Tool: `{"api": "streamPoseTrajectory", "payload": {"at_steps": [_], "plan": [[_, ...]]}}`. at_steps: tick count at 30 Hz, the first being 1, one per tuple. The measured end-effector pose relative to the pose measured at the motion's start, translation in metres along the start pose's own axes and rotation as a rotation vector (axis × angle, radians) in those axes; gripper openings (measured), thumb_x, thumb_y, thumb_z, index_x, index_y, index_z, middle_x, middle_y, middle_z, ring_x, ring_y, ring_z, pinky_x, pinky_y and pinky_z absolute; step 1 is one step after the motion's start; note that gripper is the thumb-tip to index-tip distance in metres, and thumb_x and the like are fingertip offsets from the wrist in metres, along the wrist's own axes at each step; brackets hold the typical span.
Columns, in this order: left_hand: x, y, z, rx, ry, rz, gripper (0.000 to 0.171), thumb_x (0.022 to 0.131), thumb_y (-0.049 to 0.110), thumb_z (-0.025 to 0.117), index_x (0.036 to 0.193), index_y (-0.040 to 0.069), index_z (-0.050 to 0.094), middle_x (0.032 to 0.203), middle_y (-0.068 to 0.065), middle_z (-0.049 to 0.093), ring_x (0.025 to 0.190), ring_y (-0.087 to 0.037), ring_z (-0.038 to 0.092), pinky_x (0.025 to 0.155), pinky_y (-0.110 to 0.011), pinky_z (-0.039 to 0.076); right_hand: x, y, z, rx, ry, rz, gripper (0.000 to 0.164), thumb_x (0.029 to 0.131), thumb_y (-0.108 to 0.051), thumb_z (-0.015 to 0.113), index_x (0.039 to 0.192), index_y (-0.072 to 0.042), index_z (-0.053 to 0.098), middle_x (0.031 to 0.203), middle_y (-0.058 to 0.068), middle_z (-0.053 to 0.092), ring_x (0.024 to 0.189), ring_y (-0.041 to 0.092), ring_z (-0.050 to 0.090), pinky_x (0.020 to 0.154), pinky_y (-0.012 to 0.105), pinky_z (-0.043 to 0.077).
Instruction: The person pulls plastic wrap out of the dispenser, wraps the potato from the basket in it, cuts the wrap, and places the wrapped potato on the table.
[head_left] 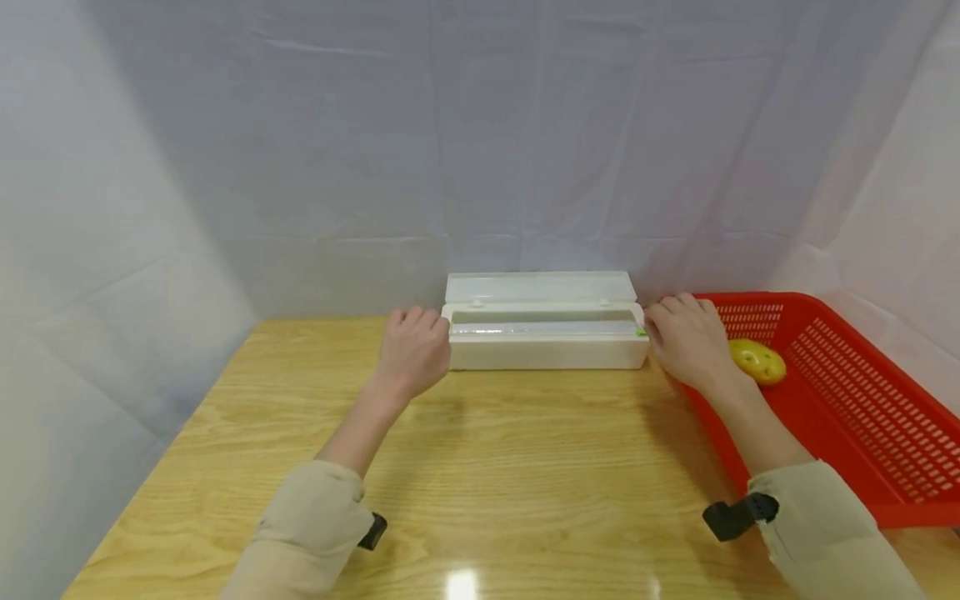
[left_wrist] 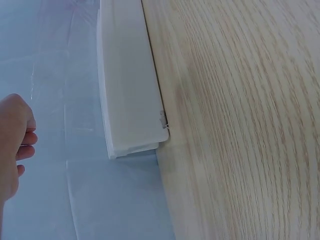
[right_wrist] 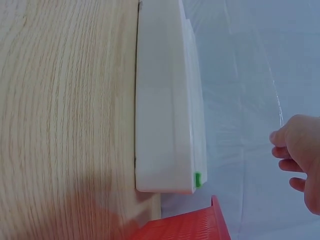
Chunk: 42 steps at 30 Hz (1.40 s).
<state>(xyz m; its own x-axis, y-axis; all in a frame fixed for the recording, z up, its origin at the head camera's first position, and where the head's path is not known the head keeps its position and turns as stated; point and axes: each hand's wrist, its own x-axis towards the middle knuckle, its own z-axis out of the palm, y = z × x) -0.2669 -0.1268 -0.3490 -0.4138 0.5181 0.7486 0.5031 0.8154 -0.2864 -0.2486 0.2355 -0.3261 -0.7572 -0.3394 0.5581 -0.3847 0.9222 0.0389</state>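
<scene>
A long white cling film dispenser box [head_left: 547,353] stands at the back of the table, its lid [head_left: 540,287] raised. A clear roll [head_left: 517,328] shows inside, with a green cutter slide [right_wrist: 198,179] at the right end. My left hand [head_left: 415,354], fingers curled, is by the box's left end, pinching the film's edge. At the other end my right hand [head_left: 688,342] pinches the film between thumb and forefinger. The clear cling film [right_wrist: 275,85] shows as a thin bright edge running from the right hand; most of it is too transparent to make out.
A red perforated plastic basket [head_left: 757,297] stands at the right, close to the right forearm. In it lies a yellow, potato-like item [head_left: 759,362]. Pale sheeting [head_left: 337,167] hangs behind the wooden table [head_left: 487,467] and along both sides.
</scene>
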Motion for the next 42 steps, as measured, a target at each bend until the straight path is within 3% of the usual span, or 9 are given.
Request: {"api": "streamPoseTrajectory", "payload": {"at_steps": [10,19,29,36,42], "plan": [[-0.003,0.003,-0.009,0.011,0.005,0.034,0.01,0.074,0.002,0.05,0.066,0.002,0.056,0.069,-0.011,0.06,0.068,-0.028,0.055,0.064,-0.039,0.041,-0.009,-0.002,-0.004,-0.007,0.03,-0.054,0.01,0.083,-0.008,0.059,0.089,-0.001,0.063,0.082,0.016,0.061,0.085,0.036,0.052,0.071,0.048,0.04],[-0.003,0.008,-0.017,0.031,0.012,0.069,0.01,0.073,0.003,0.05,0.065,0.003,0.055,0.064,-0.008,0.056,0.064,-0.025,0.052,0.062,-0.036,0.04,-0.017,-0.004,-0.012,-0.008,-0.017,-0.05,0.017,0.082,-0.008,0.062,0.096,0.001,0.063,0.089,0.02,0.063,0.085,0.037,0.053,0.075,0.049,0.043],[-0.004,0.012,-0.023,-0.009,0.053,0.087,0.019,0.076,0.005,0.04,0.06,0.005,0.051,0.062,-0.008,0.054,0.065,-0.027,0.052,0.065,-0.04,0.042,-0.024,-0.007,-0.019,0.028,0.004,-0.042,0.017,0.079,-0.006,0.067,0.094,0.0,0.064,0.092,0.018,0.062,0.088,0.035,0.052,0.078,0.049,0.042],[-0.003,0.014,-0.034,0.005,0.043,0.091,0.022,0.078,0.006,0.039,0.061,0.004,0.052,0.064,-0.01,0.058,0.068,-0.028,0.056,0.069,-0.04,0.044,-0.028,-0.005,-0.022,0.054,0.105,-0.071,0.015,0.076,-0.004,0.07,0.089,-0.001,0.063,0.086,0.015,0.062,0.084,0.034,0.053,0.074,0.048,0.043],[-0.002,0.014,-0.042,0.006,0.034,0.097,0.014,0.075,0.004,0.048,0.062,0.004,0.053,0.065,-0.01,0.059,0.068,-0.028,0.056,0.07,-0.04,0.045,-0.03,-0.002,-0.024,0.05,0.171,-0.111,0.013,0.075,-0.004,0.07,0.085,-0.001,0.063,0.08,0.015,0.061,0.08,0.035,0.053,0.07,0.047,0.043]]}}
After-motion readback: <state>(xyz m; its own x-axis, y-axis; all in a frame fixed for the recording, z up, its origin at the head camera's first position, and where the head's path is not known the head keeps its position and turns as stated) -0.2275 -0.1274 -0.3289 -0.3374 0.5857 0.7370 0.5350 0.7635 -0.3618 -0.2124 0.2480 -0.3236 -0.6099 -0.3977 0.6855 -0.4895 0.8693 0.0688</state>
